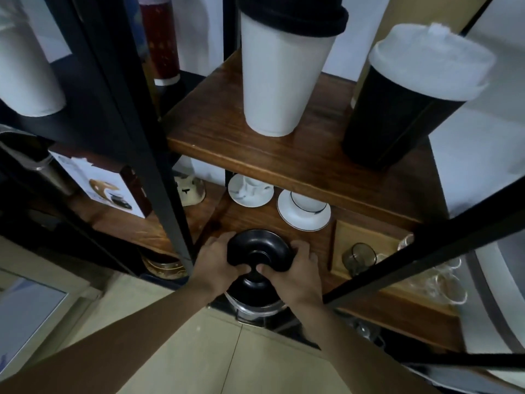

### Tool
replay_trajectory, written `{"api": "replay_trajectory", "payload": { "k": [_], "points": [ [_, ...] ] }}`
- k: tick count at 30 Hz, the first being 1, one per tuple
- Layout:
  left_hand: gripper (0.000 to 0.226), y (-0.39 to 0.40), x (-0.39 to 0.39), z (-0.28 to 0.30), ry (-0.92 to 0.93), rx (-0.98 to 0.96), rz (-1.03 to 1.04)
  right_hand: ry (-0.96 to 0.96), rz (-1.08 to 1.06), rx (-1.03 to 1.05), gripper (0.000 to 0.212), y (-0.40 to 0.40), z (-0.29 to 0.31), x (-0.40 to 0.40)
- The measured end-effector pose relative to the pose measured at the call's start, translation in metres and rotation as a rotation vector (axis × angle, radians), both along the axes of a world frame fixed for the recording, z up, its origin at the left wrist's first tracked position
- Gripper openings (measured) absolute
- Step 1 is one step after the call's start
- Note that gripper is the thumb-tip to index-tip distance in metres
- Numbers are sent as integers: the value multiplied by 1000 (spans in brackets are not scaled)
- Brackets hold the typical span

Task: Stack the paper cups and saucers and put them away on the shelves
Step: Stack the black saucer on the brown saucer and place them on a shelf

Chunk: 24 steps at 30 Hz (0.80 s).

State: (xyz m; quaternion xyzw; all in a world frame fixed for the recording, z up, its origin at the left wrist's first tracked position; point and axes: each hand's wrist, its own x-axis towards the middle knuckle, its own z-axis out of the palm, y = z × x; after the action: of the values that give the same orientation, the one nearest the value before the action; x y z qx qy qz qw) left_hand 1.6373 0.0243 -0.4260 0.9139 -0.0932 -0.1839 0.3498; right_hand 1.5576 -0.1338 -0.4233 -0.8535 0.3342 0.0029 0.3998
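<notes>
- A view from a head-worn camera looks steeply down at a dark metal-framed shelving unit with wooden shelves, and at two bare forearms reaching in from the bottom of the picture.
- Both hands grip a glossy black saucer (260, 251) from opposite sides, holding it over the front edge of the lower wooden shelf (247, 221).
- The left hand (217, 261) wraps the saucer's left rim, fingers curled over the far edge and thumb pressed on the near underside.
- The right hand (295, 270) clasps the right rim the same way — the two thumbs nearly meet at the saucer's middle.
- Just below the saucer sits another rounded black piece (250, 290), with what looks like a clear glass rim under it (the hands hide the join, so whether they touch cannot be told).
- Further back on the same shelf stand two white saucers, each with a white cup on it: one at the left (250, 191) and one at the right (304, 213), partly hidden under the shelf above.
- On the upper wooden shelf (255, 143) stand a tall white paper cup with a black lid (284, 72) and, to its right, a tall black paper cup with a white lid (403, 103) — near each other but apart.
- To the right of the hands, a wooden box (338, 251) holds clear glassware.
- The floor below is pale beige tile (199, 351).
</notes>
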Motion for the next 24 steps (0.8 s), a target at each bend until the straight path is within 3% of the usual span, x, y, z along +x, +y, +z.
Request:
{"api": "replay_trajectory", "payload": {
  "k": [12,20,24],
  "points": [
    [82,-14,39,-16,-18,4,22,-68,-67,6,83,-11,-29,40],
    [105,1,33,-7,45,-134,-83,-96,-71,-59,68,-10,-24,32],
    [98,18,25,9,-55,-102,-188,-123,16,-147,54,-2,-9,12]
  ]
}}
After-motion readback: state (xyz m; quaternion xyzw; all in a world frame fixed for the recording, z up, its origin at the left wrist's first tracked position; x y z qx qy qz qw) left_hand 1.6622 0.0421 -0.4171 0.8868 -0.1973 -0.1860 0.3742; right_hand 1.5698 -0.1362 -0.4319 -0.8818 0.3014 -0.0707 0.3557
